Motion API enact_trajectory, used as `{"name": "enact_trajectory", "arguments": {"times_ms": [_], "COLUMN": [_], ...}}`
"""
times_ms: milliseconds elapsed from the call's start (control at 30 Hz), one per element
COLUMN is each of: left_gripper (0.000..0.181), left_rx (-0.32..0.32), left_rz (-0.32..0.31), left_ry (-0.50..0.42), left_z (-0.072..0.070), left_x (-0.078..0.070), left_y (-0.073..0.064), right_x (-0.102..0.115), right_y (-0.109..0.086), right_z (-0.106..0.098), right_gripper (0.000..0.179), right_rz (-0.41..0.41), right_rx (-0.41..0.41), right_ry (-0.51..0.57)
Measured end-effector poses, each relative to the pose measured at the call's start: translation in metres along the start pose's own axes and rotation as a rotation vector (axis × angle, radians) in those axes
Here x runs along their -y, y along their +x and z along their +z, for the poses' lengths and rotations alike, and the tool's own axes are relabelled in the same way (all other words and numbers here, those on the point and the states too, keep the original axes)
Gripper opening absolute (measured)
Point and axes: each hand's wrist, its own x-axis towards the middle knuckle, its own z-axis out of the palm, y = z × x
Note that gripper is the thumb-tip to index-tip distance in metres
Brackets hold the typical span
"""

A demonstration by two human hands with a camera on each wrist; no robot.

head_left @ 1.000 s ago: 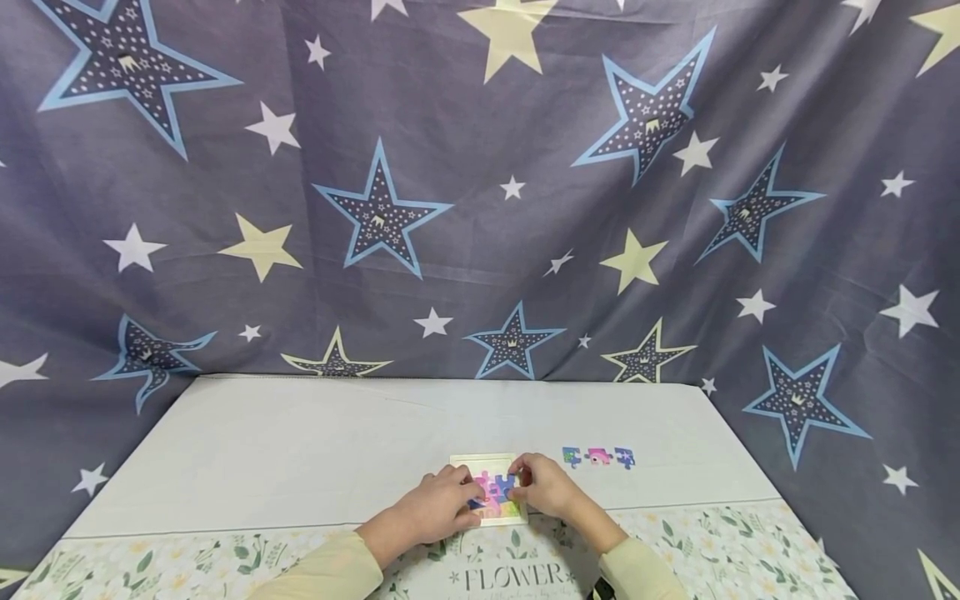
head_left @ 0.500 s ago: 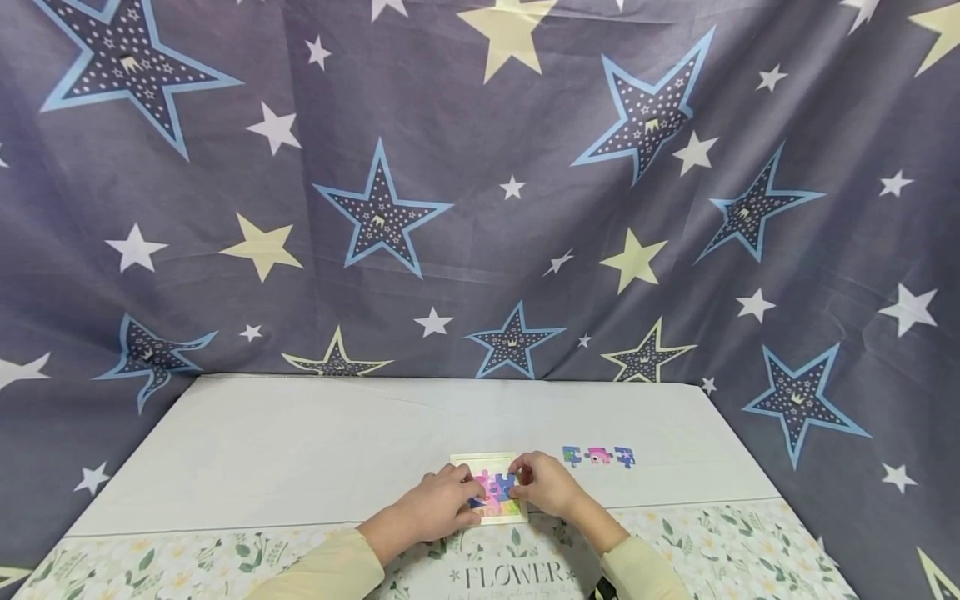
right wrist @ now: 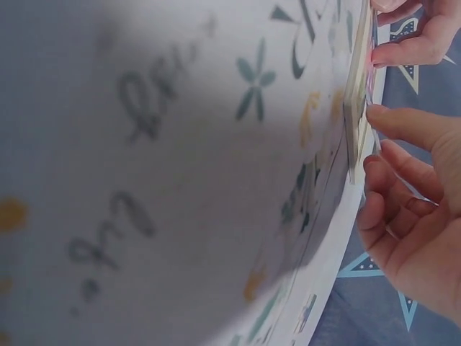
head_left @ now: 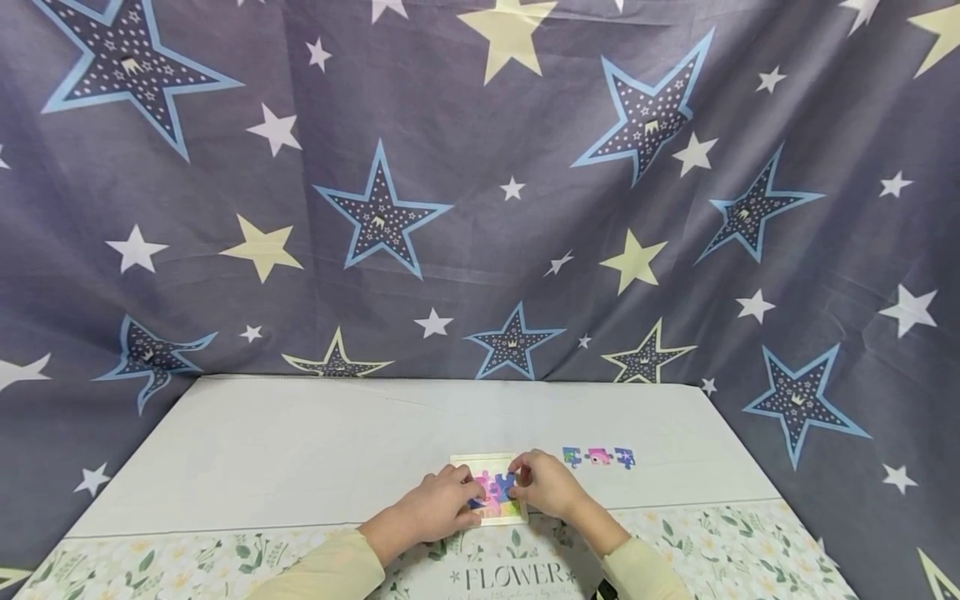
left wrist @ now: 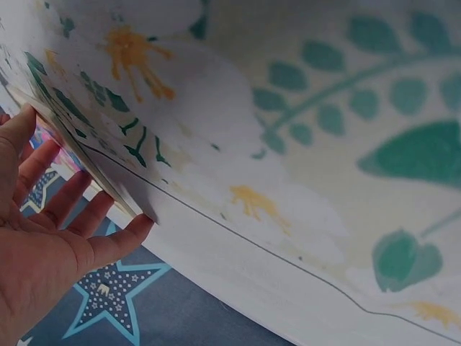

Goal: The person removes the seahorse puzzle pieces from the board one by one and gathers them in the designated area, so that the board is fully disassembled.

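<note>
A light shallow puzzle tray (head_left: 480,459) lies near the front of the table, partly filled with pink, blue and yellow jigsaw pieces (head_left: 492,493). My left hand (head_left: 442,504) rests on the tray's left side. In the left wrist view its fingers (left wrist: 68,198) are spread, touching the tray and its edge. At the tray's right side, my right hand (head_left: 547,485) pinches a thin jigsaw piece (right wrist: 374,137) between thumb and index finger, low over the tray. That piece is mostly hidden by the fingers. The right hand's other fingers are curled in.
Right of the tray, three loose jigsaw pieces lie in a row: a blue-green one (head_left: 572,456), a pink one (head_left: 598,457) and a blue one (head_left: 625,457). A flower-print cloth (head_left: 300,546) covers the white table's (head_left: 300,450) front. A star-patterned curtain (head_left: 450,292) hangs behind.
Almost nothing moves. My right hand shifts very slightly at the tray's right side; the left hand stays in place, and the loose pieces lie as before.
</note>
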Motion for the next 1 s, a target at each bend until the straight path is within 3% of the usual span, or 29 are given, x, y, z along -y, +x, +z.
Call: {"name": "enact_trajectory", "arguments": {"times_ms": [1000], "left_gripper": [0.03], "left_rx": [-0.01], "left_rz": [0.017], "left_ry": [-0.016], "left_z": [-0.0019], "left_x": [-0.0007], "left_y": [-0.002], "right_x": [0.0033], "right_y": [0.0007], "right_z": [-0.0021], "right_gripper": [0.027], "right_rz": [-0.014], "right_rx": [-0.005], "right_ry": [-0.009]}}
